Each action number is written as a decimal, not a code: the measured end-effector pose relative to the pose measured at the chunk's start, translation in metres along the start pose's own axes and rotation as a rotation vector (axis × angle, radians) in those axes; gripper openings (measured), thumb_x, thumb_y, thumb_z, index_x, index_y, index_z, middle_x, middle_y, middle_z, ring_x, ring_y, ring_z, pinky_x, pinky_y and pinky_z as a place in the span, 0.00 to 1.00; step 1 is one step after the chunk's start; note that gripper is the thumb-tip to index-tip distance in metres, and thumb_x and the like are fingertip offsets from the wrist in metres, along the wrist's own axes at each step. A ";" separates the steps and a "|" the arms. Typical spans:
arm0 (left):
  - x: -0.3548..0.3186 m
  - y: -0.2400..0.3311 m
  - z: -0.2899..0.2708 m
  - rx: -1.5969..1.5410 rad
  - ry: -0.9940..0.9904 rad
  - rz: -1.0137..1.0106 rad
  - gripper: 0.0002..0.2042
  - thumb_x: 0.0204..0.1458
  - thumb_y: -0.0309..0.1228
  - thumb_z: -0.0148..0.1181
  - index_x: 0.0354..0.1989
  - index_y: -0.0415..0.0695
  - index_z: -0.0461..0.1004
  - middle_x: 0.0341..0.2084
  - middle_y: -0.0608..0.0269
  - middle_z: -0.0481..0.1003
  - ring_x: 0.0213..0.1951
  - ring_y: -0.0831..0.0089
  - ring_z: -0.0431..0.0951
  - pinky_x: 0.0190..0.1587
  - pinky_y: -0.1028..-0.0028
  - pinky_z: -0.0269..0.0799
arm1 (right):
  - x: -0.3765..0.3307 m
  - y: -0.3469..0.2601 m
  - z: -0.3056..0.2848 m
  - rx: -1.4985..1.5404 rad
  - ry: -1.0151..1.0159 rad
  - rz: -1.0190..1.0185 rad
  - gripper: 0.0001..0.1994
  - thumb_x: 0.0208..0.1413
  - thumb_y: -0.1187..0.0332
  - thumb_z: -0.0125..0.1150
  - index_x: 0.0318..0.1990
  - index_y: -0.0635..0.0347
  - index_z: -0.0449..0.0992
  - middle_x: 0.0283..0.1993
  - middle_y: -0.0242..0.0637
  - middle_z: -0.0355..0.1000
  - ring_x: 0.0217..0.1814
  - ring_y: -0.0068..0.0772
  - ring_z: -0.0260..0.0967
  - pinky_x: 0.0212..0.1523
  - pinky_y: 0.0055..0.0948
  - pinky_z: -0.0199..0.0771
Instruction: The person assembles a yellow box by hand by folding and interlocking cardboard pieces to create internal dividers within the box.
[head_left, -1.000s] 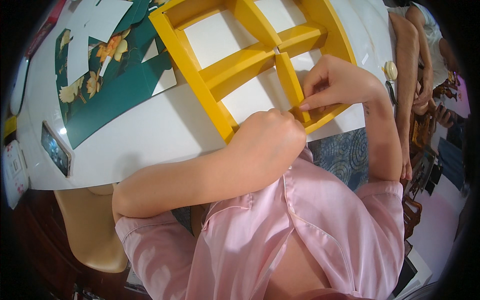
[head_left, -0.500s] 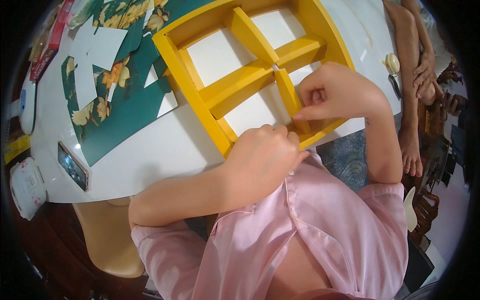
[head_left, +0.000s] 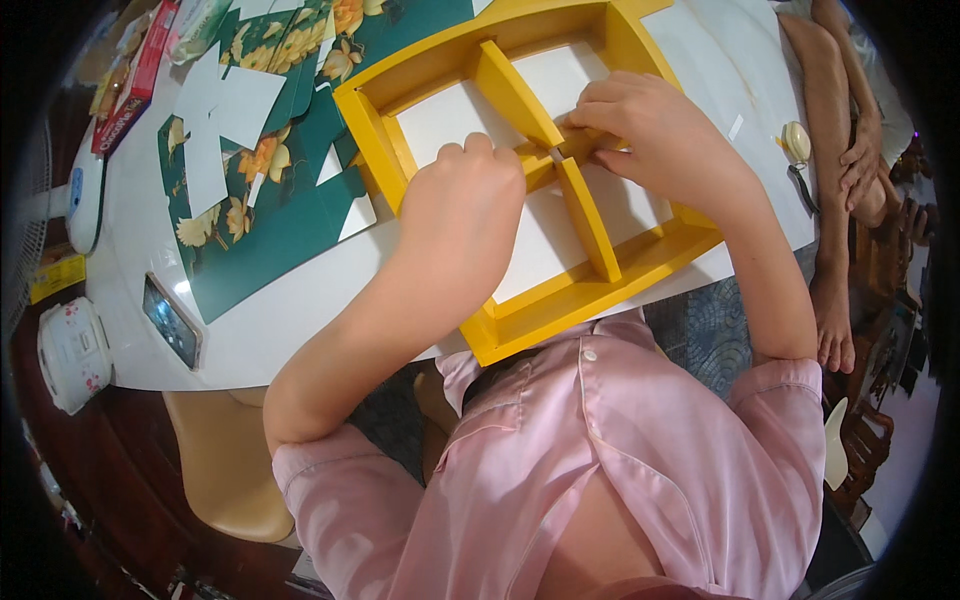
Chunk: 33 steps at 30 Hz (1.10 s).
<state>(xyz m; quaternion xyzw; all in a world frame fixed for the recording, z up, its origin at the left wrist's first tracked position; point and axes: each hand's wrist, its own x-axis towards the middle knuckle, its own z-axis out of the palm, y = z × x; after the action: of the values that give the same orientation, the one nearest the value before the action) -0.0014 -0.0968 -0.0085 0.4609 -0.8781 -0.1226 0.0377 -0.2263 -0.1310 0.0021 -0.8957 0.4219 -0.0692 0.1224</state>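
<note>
A yellow frame (head_left: 590, 316) with a white bottom lies tilted on the table edge nearest me. Crossed yellow dividers (head_left: 590, 222) split it into compartments. My left hand (head_left: 465, 205) is curled over the divider's left arm, hiding most of it; its fingertips are out of sight. On the other side, my right hand (head_left: 650, 140) is closed on the divider's right arm, its fingers beyond the strip and thumb on the near side. The near divider arm stands upright between my two hands, touched by neither.
Green flower-printed card sheets (head_left: 265, 250) with white cut pieces (head_left: 207, 140) lie left on the white table (head_left: 290, 345). A phone (head_left: 172, 320) rests near the edge. A white floral container (head_left: 75, 355) stands at far left; another person's leg (head_left: 828, 190) is at right.
Both hands have moved away from the frame's near side: the left up to the left divider arm, the right up to the right one. The picture has shifted slightly.
</note>
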 end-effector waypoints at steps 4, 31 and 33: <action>-0.001 -0.005 0.002 -0.058 0.041 0.026 0.07 0.50 0.29 0.61 0.33 0.38 0.74 0.27 0.51 0.73 0.34 0.53 0.76 0.37 0.59 0.72 | -0.002 0.001 -0.001 0.041 -0.011 0.049 0.10 0.43 0.76 0.61 0.37 0.62 0.80 0.37 0.42 0.75 0.43 0.47 0.72 0.46 0.41 0.72; -0.004 -0.009 0.007 -0.116 0.120 0.043 0.05 0.51 0.28 0.59 0.28 0.39 0.73 0.27 0.53 0.73 0.34 0.53 0.77 0.36 0.58 0.73 | 0.053 -0.029 0.005 0.389 0.094 0.341 0.07 0.48 0.71 0.59 0.35 0.60 0.72 0.19 0.41 0.69 0.21 0.39 0.70 0.25 0.36 0.68; -0.004 -0.010 0.008 -0.118 0.108 0.030 0.05 0.51 0.28 0.58 0.28 0.38 0.73 0.27 0.52 0.73 0.34 0.53 0.77 0.35 0.58 0.73 | 0.054 -0.024 0.010 0.427 0.106 0.274 0.07 0.49 0.72 0.58 0.37 0.60 0.72 0.17 0.38 0.66 0.18 0.34 0.65 0.24 0.33 0.66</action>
<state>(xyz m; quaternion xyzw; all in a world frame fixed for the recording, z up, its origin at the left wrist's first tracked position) 0.0069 -0.0978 -0.0182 0.4506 -0.8729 -0.1485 0.1141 -0.1722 -0.1561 0.0003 -0.7792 0.5209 -0.1863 0.2948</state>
